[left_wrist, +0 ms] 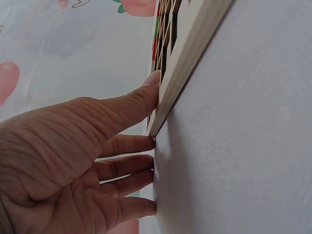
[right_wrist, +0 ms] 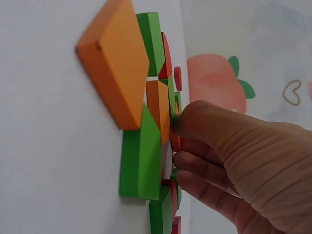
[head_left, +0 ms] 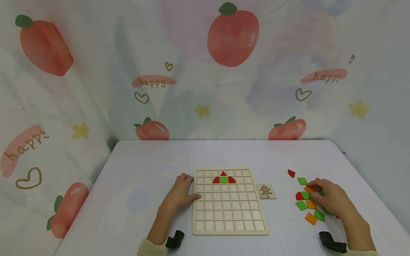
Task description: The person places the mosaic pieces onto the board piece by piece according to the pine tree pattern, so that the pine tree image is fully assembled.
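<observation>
Left hand (head_left: 180, 193): loosely spread, thumb rested on pale wooden gridded board (head_left: 229, 232).
Board: placed between hands, filled by four red-and-green pieces (head_left: 224, 180) only.
Right hand (head_left: 331, 199): held at flat orange, green, red shapes (head_left: 311, 204); grip cannot be told.

- The left hand (left_wrist: 68, 156) reaches in, its thumb (left_wrist: 130, 103) laid against the rim of a pale wooden board (left_wrist: 187, 53) with square grid compartments.
- Its spread fingers (left_wrist: 124, 166) sit below the thumb, their tips meeting the white cloth-covered tabletop (left_wrist: 243, 122); the index fingertip is right at the board's edge.
- Past the thumb tip, thin slivers of flat red (left_wrist: 154, 48) and green (left_wrist: 156, 30) pieces show at the board, shapes unclear.
- Behind the hand hangs pale fabric (left_wrist: 97, 63) printed with pinkish-red fruit.
</observation>
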`<action>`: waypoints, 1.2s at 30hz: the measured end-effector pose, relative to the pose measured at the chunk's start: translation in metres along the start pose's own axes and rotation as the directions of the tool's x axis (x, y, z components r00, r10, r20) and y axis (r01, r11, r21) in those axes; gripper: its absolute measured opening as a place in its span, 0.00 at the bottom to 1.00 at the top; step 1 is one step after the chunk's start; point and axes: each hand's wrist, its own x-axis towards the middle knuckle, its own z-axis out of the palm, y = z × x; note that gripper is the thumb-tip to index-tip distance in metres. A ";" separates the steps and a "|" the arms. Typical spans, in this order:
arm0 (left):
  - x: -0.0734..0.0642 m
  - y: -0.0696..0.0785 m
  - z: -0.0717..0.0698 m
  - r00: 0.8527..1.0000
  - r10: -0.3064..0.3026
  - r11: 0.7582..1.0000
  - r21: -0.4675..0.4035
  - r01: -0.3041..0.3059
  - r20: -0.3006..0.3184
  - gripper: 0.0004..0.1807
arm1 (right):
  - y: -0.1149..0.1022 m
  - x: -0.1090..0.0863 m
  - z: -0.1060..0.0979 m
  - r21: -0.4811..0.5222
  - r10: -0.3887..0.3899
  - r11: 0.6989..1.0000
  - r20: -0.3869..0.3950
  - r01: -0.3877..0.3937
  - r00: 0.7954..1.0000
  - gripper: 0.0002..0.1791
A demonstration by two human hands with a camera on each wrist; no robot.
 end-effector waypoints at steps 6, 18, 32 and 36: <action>0.000 0.001 0.000 1.000 -0.010 1.000 -0.003 0.010 -0.002 0.37 | -0.003 -0.001 -0.001 0.031 -0.005 1.000 -0.028 0.005 1.000 0.17; 0.000 0.001 0.000 1.000 -0.012 1.000 -0.009 0.012 -0.002 0.37 | -0.026 -0.004 -0.001 0.079 -0.036 0.996 -0.058 0.041 0.998 0.18; 0.001 0.001 0.000 1.000 -0.011 1.000 -0.006 0.011 0.006 0.37 | -0.064 -0.001 0.012 0.048 -0.246 0.966 -0.144 0.255 0.959 0.13; 0.001 0.001 0.000 1.000 -0.004 1.000 -0.007 0.004 0.001 0.37 | -0.078 0.001 0.016 0.038 -0.272 0.960 -0.129 0.279 0.954 0.13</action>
